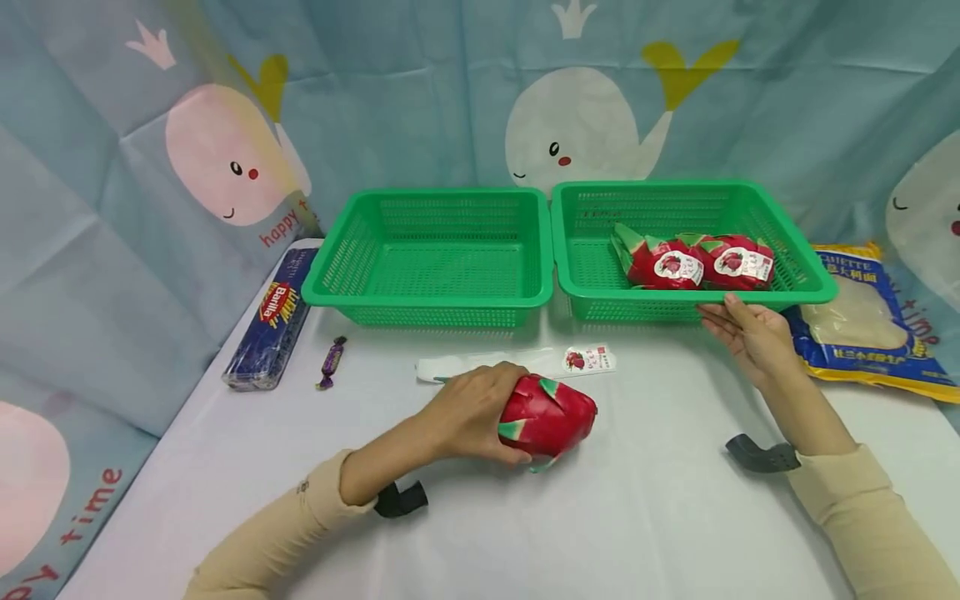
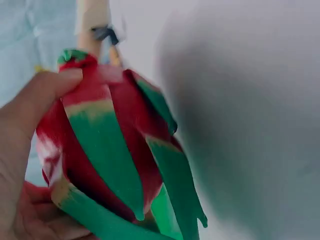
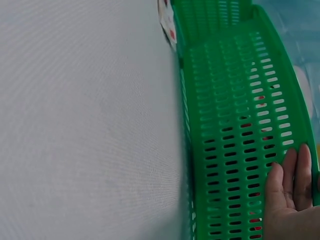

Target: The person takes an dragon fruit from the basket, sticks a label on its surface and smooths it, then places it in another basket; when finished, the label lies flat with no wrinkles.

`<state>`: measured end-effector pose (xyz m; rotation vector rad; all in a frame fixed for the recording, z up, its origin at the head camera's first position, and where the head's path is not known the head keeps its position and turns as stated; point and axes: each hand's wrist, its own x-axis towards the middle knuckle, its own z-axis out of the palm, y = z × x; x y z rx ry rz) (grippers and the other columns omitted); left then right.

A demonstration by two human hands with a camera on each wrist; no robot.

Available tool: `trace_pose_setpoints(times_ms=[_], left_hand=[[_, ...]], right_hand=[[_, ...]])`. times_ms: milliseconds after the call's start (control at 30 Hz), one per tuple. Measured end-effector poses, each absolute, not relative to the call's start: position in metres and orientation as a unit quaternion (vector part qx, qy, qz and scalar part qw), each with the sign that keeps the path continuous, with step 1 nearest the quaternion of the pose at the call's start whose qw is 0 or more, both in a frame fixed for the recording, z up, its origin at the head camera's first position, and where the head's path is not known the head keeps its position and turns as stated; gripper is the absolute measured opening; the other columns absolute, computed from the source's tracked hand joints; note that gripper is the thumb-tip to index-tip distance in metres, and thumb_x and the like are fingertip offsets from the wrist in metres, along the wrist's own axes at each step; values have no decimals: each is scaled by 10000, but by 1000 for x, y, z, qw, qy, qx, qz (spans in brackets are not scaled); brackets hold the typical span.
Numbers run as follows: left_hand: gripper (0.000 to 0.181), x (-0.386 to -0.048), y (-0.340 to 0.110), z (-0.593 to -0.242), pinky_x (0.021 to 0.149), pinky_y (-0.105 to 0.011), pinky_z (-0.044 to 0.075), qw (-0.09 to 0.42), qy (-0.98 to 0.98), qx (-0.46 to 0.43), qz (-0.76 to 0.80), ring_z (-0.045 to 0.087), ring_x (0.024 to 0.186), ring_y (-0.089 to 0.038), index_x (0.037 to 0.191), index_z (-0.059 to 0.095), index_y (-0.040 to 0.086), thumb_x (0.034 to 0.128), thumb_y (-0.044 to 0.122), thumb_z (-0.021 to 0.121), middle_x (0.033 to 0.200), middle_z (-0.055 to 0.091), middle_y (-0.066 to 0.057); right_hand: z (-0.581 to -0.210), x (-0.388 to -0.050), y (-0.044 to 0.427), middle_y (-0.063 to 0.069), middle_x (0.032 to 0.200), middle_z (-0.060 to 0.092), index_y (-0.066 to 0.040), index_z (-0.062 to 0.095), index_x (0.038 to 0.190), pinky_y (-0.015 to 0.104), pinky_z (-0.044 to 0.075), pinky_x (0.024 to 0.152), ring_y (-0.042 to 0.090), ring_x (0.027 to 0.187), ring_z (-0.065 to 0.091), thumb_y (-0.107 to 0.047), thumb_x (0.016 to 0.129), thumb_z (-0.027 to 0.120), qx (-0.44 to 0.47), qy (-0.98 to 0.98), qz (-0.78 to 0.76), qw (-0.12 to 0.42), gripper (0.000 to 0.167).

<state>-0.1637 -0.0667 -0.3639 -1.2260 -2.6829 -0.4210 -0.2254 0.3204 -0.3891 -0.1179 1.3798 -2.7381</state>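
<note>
My left hand [image 1: 474, 414] grips a red dragon fruit [image 1: 551, 417] with green scales, close to the table surface. In the left wrist view, the thumb lies on one side of the fruit and fingers show beneath it. My right hand [image 1: 761, 337] holds the front rim of the right green basket [image 1: 693, 297], thumb at the rim and fingers against the slotted wall below. Inside that basket lie two more dragon fruits [image 1: 660, 260] with white labels. Behind the left hand lies a white strip [image 1: 517, 362] bearing a dragon fruit label, partly hidden by the hand.
A second green basket [image 1: 427, 301] with nothing in it stands to the left, against the right one. Farther left are a blue Barilla spaghetti pack [image 1: 273, 321] and a purple wrapped candy [image 1: 332, 363]. A blue and yellow pasta bag [image 1: 862, 321] lies at the right.
</note>
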Motion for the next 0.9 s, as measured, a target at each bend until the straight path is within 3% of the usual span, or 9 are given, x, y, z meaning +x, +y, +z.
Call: trace_pose_setpoints(times_ms=[200,367,467,567,733,900], left_hand=[[828,-157,-49,-390,736,-236,544,145,-884,-416,-156,598,965,-100,1179,481,99,568,572,778,1098,593,13],[975,-153,-50,-390,819,-288,536,120,-886,-411,-178,516,1149,-145,1305,417,90,563,612,774,1247,529,-19],[1052,-152,-56,-381,869,-319,518,101,-889,-406,-186,479,1209,-165,1352,392,92,537,632,779,1306,501,-22],[1061,-154,-60,-372,906,-322,498,92,-888,-412,-185,489,1213,-163,1367,391,106,531,630,783,1324,502,-14],[960,-158,-68,-364,891,-329,505,80,-886,-411,-200,503,1206,-156,1363,415,124,609,619,744,1321,517,-10],[592,-177,-75,-358,894,-359,500,65,-879,-380,-281,582,1114,-169,1268,532,80,787,380,701,1235,598,-42]], right_hand=[[-392,-225,314,123,885,718,25,652,913,285,550,729,198,848,697,-102,971,414,-65,498,-864,41,276],[-394,-226,286,12,892,722,-16,660,982,220,545,735,111,842,685,-170,928,545,-99,780,-610,95,199],[-391,-229,259,64,955,710,2,658,1049,292,541,764,180,902,668,-208,864,643,-169,895,-400,101,280],[-388,-234,230,157,1043,675,28,643,1097,426,515,818,300,985,624,-161,819,685,-244,920,-295,86,339],[-393,-241,198,201,1084,636,49,625,1115,479,483,840,350,1015,580,-79,726,736,-302,926,-218,61,424],[-398,-247,193,142,894,664,58,672,970,385,487,700,253,823,576,6,704,714,-299,924,-231,51,274]])
